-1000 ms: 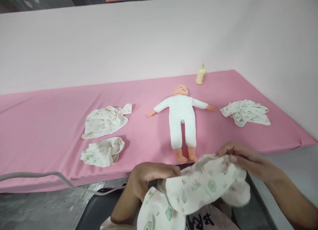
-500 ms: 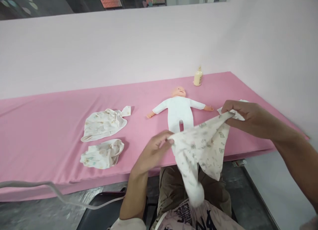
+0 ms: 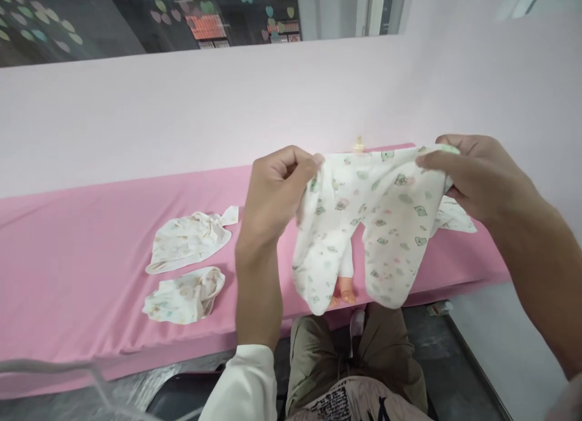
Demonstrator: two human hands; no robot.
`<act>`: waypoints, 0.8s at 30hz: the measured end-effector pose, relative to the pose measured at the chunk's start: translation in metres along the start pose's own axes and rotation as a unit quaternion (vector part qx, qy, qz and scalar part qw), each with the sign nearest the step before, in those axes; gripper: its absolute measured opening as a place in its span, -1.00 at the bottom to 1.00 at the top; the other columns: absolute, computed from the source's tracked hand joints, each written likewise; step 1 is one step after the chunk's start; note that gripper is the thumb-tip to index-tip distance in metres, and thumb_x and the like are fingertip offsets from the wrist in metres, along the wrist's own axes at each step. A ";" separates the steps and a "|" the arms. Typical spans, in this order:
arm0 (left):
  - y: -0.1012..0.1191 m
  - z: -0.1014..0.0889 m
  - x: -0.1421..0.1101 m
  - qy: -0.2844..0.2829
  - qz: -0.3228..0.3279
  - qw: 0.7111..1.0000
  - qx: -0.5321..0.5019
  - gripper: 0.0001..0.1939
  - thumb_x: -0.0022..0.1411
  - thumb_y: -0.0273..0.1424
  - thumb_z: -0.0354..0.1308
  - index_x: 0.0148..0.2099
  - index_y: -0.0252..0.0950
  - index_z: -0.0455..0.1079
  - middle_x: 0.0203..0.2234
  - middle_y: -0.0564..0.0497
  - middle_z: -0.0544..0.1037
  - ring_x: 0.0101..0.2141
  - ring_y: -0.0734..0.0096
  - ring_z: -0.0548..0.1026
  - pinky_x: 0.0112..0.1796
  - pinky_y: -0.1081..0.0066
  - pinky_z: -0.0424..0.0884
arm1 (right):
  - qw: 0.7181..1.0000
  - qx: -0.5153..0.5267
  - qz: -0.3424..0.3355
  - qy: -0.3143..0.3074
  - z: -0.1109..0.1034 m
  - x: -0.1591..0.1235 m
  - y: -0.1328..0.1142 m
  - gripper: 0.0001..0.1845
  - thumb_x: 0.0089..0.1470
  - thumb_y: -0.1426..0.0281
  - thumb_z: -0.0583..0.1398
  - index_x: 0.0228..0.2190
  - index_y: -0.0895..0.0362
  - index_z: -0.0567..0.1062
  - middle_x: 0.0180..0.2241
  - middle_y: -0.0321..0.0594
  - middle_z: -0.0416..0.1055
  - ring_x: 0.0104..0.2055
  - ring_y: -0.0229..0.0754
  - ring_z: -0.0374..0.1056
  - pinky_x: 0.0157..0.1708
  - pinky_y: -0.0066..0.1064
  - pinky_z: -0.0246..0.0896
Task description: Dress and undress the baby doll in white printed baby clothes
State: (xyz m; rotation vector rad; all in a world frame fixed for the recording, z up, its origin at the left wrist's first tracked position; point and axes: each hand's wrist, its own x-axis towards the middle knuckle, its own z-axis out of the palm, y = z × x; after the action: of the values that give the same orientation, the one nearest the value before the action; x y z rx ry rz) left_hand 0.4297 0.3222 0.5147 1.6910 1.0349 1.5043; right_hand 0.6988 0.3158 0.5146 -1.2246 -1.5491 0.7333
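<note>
**Small prints on white, plus plain pink**

The footed pants (image 3: 395, 208) are patterned in green and pink on white. Faint multicoloured prints are carried by the upper white garment (image 3: 188, 242) and the lower white garment (image 3: 182, 296). The worktop (image 3: 82, 257) is covered in plain pink. The bottle (image 3: 359, 146) is tinted pale yellow, the trousers (image 3: 311, 357) are coloured olive-brown, and the dull-pink shirt (image 3: 361, 392) is marked with black lettering.
</note>
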 end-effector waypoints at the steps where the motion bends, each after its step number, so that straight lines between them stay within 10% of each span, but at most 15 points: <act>1: 0.006 0.008 0.001 0.000 0.011 1.000 -0.008 -0.70 0.26 -0.37 0.18 -0.51 -0.33 0.31 -0.70 0.17 0.27 -0.69 0.68 0.22 -0.65 0.60 0.14 | 0.999 0.027 0.012 0.024 0.005 -0.002 -0.007 -0.71 0.13 0.33 0.27 -0.54 0.12 0.33 -0.59 -0.35 0.23 -0.55 -0.36 0.24 -0.58 -0.46 0.05; 8: 0.039 0.052 -0.006 -0.067 0.110 0.991 -0.031 -0.82 0.30 -0.40 0.14 -0.38 -0.33 0.42 -0.58 0.18 0.43 -0.59 0.65 0.41 -0.55 0.59 0.31 | 0.990 0.080 -0.101 -0.056 0.042 -0.032 -0.051 -0.71 -0.04 0.35 0.38 -0.37 0.08 0.35 -0.42 -0.37 0.33 -0.35 -0.27 0.39 -0.49 -0.49 0.28; 12: 0.044 0.055 -0.004 -0.102 0.130 0.986 -0.024 -0.82 0.31 -0.42 0.11 -0.34 -0.32 0.48 -0.50 0.15 0.47 -0.45 0.61 0.49 -0.44 0.58 0.37 | 0.991 0.030 -0.127 0.024 0.046 -0.034 -0.048 -0.63 -0.12 0.47 0.39 -0.39 0.07 0.29 -0.43 -0.39 0.26 -0.32 -0.28 0.35 -0.52 -0.56 0.17; 17: 0.023 0.042 -0.010 -0.088 0.169 0.982 0.016 -0.70 0.28 -0.29 0.20 0.06 -0.14 0.46 0.13 0.02 0.40 0.16 0.30 0.36 0.05 0.38 0.38 | 0.994 -0.002 -0.079 0.073 0.035 -0.021 -0.038 -0.74 -0.01 0.52 0.27 -0.41 0.08 0.26 -0.50 -0.43 0.21 -0.51 -0.38 0.23 -0.60 -0.59 0.04; 21: -0.019 0.046 -0.043 -0.066 0.046 0.996 -0.024 0.06 0.00 -0.18 0.43 0.42 0.02 -0.08 0.38 -0.06 0.05 0.32 0.03 0.14 0.15 0.13 0.35 | 0.988 0.133 -0.049 0.059 0.026 -0.014 -0.040 -0.85 0.09 0.46 0.20 -0.28 0.07 0.32 -0.42 -0.40 0.30 -0.45 -0.33 0.36 -0.53 -0.53 0.18; 24: -0.052 0.061 -0.083 -0.211 -0.110 0.963 -0.123 -0.01 -0.03 -0.15 0.43 0.37 -0.18 0.09 0.21 -0.25 0.36 0.14 -0.09 0.41 -0.01 0.09 0.50 | 0.976 0.208 -0.048 0.042 0.028 -0.014 -0.044 -0.84 0.12 0.45 0.20 -0.27 0.08 0.31 -0.41 -0.39 0.33 -0.47 -0.33 0.37 -0.52 -0.50 0.23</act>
State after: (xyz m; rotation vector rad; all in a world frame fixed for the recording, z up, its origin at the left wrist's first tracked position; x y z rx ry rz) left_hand 0.4799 0.2776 0.4212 1.5685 0.7430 1.0228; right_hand 0.6579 0.2925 0.5397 -0.8524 -1.2917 0.8779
